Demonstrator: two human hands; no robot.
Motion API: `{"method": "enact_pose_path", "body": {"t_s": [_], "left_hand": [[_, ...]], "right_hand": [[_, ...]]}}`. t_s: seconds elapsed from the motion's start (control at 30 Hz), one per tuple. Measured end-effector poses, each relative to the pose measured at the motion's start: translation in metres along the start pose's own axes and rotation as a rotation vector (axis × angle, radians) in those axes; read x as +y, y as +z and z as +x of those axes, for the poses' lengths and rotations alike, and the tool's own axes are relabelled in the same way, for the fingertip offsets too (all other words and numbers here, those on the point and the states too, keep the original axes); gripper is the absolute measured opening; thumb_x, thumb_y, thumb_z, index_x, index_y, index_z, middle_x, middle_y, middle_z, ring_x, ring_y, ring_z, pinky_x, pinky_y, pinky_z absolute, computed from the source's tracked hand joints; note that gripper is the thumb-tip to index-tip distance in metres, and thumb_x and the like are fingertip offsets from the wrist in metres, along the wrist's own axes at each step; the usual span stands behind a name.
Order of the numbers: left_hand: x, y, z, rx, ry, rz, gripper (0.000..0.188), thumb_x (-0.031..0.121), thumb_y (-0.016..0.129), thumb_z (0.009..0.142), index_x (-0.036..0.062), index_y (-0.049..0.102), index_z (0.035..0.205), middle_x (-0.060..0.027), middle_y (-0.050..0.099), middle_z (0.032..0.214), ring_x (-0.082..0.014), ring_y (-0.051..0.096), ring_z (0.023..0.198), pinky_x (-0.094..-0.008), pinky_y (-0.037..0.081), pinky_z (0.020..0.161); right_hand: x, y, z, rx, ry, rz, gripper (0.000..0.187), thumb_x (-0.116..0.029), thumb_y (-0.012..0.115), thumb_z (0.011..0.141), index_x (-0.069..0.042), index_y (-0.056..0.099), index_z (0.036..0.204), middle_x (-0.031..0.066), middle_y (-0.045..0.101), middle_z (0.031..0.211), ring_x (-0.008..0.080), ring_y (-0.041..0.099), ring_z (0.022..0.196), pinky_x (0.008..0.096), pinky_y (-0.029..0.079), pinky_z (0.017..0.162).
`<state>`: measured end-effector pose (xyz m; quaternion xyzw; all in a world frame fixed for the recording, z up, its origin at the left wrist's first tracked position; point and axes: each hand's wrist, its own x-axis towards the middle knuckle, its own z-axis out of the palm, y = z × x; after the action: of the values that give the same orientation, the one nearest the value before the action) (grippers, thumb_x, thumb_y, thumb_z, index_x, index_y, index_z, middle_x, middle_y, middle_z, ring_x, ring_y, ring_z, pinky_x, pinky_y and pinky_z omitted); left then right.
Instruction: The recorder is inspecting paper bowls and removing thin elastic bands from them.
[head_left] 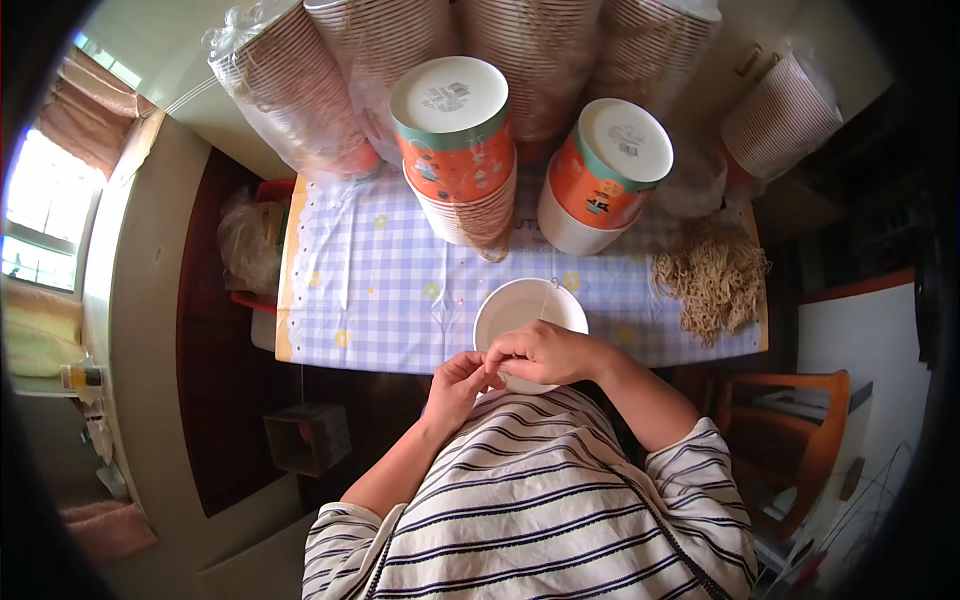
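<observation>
A white paper bucket (562,308) stands at the table's near edge, against my striped shirt, its open mouth facing up. My left hand (461,384) is closed in a pinch at the bucket's near left rim. Its fingertips meet those of my right hand (543,354), which is also closed and reaches across the bucket's mouth. What the fingers pinch is hidden or too small to make out. A thin pale line, perhaps a string, shows inside the bucket above my right hand.
Two upturned stacks of orange and green paper buckets, the left stack (457,160) and the right stack (612,170), stand beyond. Tan strings (712,285) lie heaped at right. Tall wrapped bucket stacks (535,60) line the back. A wooden chair (815,440) is at right.
</observation>
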<state>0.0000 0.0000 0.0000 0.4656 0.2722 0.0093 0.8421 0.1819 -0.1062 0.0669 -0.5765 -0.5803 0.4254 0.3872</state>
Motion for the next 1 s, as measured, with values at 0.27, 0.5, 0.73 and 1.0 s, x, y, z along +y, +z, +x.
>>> {"method": "enact_pose_path", "body": {"t_s": [0.27, 0.5, 0.73, 1.0], "left_hand": [[0.011, 0.004, 0.000, -0.076, -0.048, 0.023, 0.015, 0.010, 0.059, 0.092, -0.0023, 0.062, 0.100, -0.0095, 0.067, 0.091, -0.0155, 0.064, 0.077, -0.0305, 0.052, 0.078], [0.006, -0.005, -0.003, -0.047, -0.029, -0.035, 0.011, 0.008, 0.061, 0.090, -0.0004, 0.063, 0.096, -0.0087, 0.067, 0.087, -0.0144, 0.063, 0.077, -0.0295, 0.051, 0.076], [0.004, -0.009, -0.002, -0.045, -0.047, -0.181, 0.006, 0.007, 0.061, 0.090, 0.0021, 0.061, 0.093, -0.0081, 0.066, 0.083, -0.0146, 0.063, 0.074, -0.0292, 0.051, 0.073], [0.010, -0.008, 0.001, -0.070, -0.031, -0.117, 0.006, 0.004, 0.062, 0.088, 0.0002, 0.060, 0.092, -0.0072, 0.066, 0.084, -0.0143, 0.063, 0.077, -0.0287, 0.052, 0.075]], "right_hand": [[0.006, 0.004, 0.024, -0.035, 0.214, 0.150, 0.018, -0.007, 0.054, 0.083, 0.000, 0.064, 0.097, 0.0105, 0.068, 0.085, 0.0184, 0.065, 0.075, 0.0324, 0.051, 0.069], [0.034, 0.024, 0.016, 0.449, -0.125, -0.432, 0.012, -0.009, 0.063, 0.076, -0.005, 0.064, 0.087, 0.0060, 0.062, 0.081, 0.0239, 0.058, 0.077, 0.0352, 0.047, 0.074], [0.027, 0.026, -0.019, 0.396, -0.024, -0.331, 0.012, -0.010, 0.069, 0.072, -0.008, 0.063, 0.083, 0.0042, 0.060, 0.087, 0.0245, 0.058, 0.081, 0.0373, 0.045, 0.075], [0.027, 0.047, -0.016, 0.388, -0.022, -0.391, 0.007, -0.008, 0.067, 0.074, -0.007, 0.063, 0.079, 0.0059, 0.057, 0.079, 0.0269, 0.059, 0.078, 0.0387, 0.047, 0.072]]}}
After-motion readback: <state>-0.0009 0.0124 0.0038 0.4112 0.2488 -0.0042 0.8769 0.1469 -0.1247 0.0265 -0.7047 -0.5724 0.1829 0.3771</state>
